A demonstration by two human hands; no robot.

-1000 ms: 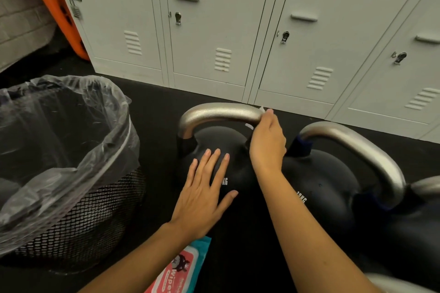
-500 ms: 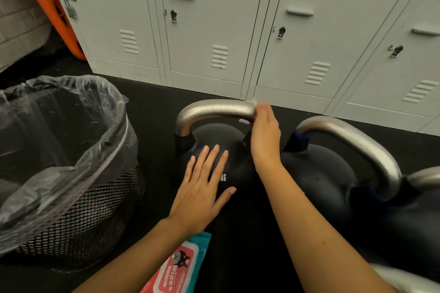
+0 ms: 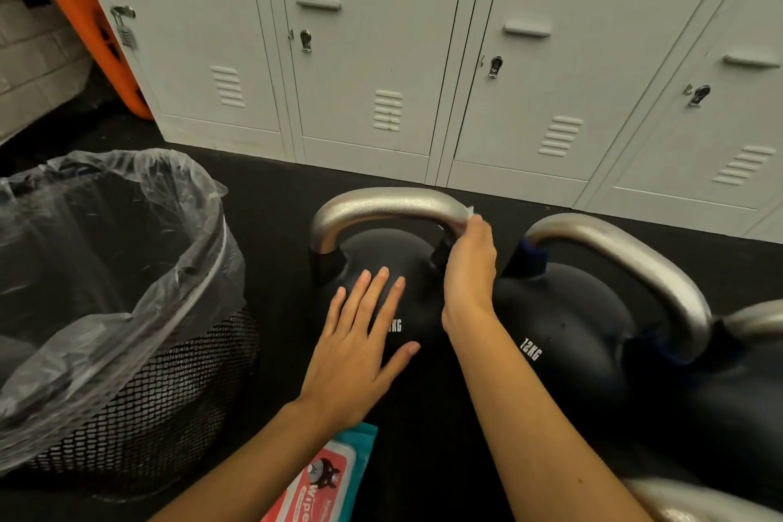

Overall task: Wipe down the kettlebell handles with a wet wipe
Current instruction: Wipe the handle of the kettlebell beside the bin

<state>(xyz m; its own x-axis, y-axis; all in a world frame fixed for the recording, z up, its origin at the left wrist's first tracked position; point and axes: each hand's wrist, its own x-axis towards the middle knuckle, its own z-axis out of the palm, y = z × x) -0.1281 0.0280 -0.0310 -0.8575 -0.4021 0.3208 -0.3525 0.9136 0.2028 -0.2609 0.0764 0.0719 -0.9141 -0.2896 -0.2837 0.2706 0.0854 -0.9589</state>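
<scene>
Since the earlier frame your right hand [image 3: 468,263] has slid from the top of the silver handle [image 3: 390,203] down its right-hand bend, toward the post where it meets the black body. Your left hand [image 3: 360,348] has not shifted.

Right hand: fingers curled around the right end of the handle, gripping the wet wipe [image 3: 469,211] against the metal. Only a small white corner of the wipe shows above the fingertips; the rest is hidden under the hand.

Left hand: flat, fingers straight and slightly spread, palm pressed on the near face of the first kettlebell [image 3: 381,250], partly covering its white weight marking.

First kettlebell stands upright on the black floor [image 3: 271,199], just beside the mesh waste bin [image 3: 140,377], which is lined with a clear plastic bag [image 3: 127,225] and sits toward the floor's left edge. A second kettlebell [image 3: 563,322], marked 12KG, stands touching or nearly touching the first on its right; its silver handle [image 3: 627,254] is untouched by either hand. Part of another silver handle [image 3: 758,318] shows at the right edge.

Wipes packet [image 3: 322,479], teal and red, lies on the floor at the near edge, under your left forearm.

Grey lockers [image 3: 381,55] run along the floor's far edge; an orange object [image 3: 84,13] leans at their left end.
</scene>
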